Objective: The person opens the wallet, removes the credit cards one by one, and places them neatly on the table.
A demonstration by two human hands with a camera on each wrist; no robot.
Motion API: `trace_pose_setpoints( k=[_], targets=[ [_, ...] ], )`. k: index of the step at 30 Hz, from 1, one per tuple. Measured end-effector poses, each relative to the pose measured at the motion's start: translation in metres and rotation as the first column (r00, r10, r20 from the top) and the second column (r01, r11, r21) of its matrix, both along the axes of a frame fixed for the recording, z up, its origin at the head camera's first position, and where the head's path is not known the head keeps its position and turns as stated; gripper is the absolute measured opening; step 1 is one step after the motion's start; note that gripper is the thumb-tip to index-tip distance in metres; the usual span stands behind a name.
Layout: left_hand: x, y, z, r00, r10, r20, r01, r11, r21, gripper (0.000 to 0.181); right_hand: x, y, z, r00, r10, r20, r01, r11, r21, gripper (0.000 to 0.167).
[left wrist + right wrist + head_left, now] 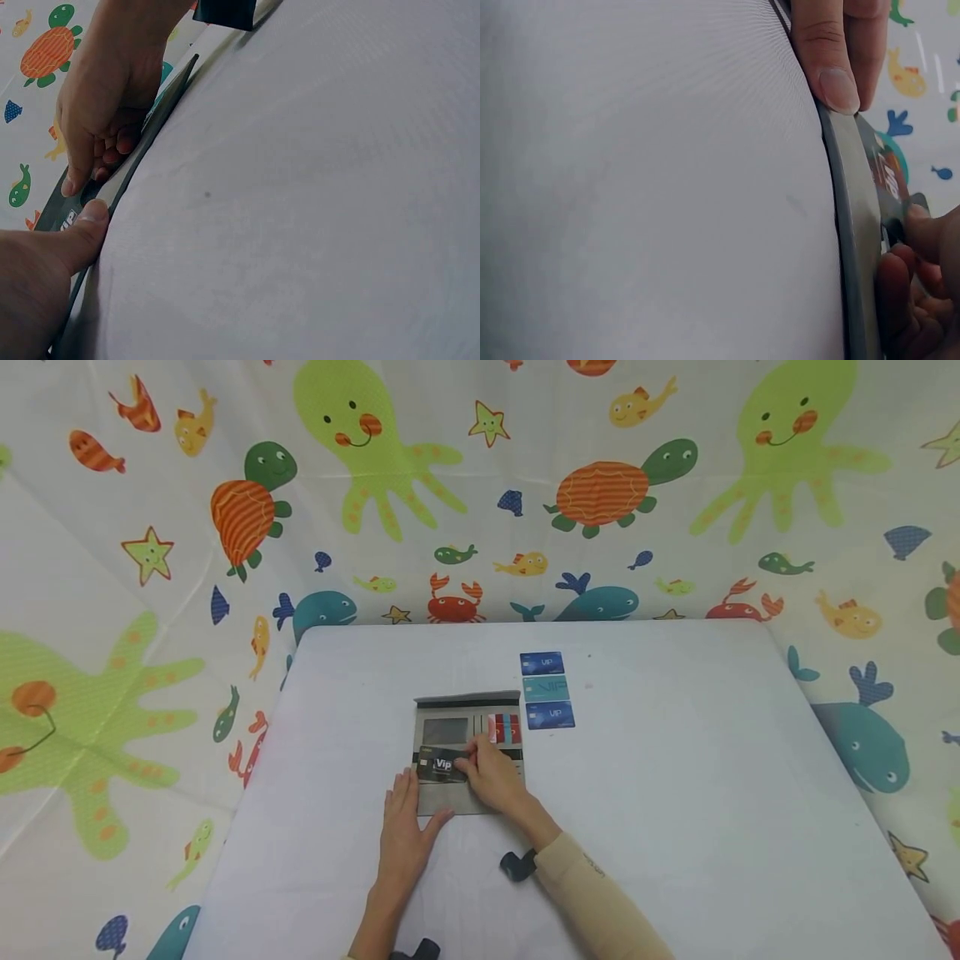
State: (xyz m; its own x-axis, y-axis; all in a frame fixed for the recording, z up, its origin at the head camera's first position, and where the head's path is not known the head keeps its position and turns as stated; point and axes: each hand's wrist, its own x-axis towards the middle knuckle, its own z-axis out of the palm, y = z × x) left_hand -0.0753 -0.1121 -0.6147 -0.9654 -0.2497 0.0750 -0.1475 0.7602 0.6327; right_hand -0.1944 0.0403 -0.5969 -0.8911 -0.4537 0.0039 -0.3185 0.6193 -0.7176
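A grey wallet (442, 798) lies unfolded on the white table, with red cards (512, 729) in its upper right part. Over its left half is a black "Vip" card (435, 763), whose right end my right hand (497, 778) pinches between thumb and fingers; the right wrist view also shows this card (889, 176) in that pinch. My left hand (406, 835) rests at the wallet's lower left, its fingers straight along the left edge and its thumb (93, 214) on the lower edge. Whether the card's left end is inside a slot, I cannot tell.
Three VIP cards stand in a column right of the wallet's top: a dark blue one (542, 663), a teal one (546, 688) and another blue one (551, 715). Behind the table (675, 777) hangs a cloth (465, 485) printed with sea animals.
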Motion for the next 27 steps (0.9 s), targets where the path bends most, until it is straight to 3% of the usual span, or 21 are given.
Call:
trace_pose_setpoints(
  k=[9, 27],
  targets=[
    [-0.0005, -0.001, 0.0009, 0.999, -0.002, 0.036, 0.002, 1.0, 0.002, 0.092, 0.0, 0.003, -0.0019, 0.999, 0.04, 0.027, -0.039, 0.999, -0.037, 0.041],
    [-0.0004, -0.0003, -0.0002, 0.999, -0.002, 0.05, 0.002, 1.0, 0.0, 0.093, -0.0026, 0.0038, -0.0084, 1.0, -0.029, -0.008, 0.027, 0.987, -0.16, 0.042]
  ],
)
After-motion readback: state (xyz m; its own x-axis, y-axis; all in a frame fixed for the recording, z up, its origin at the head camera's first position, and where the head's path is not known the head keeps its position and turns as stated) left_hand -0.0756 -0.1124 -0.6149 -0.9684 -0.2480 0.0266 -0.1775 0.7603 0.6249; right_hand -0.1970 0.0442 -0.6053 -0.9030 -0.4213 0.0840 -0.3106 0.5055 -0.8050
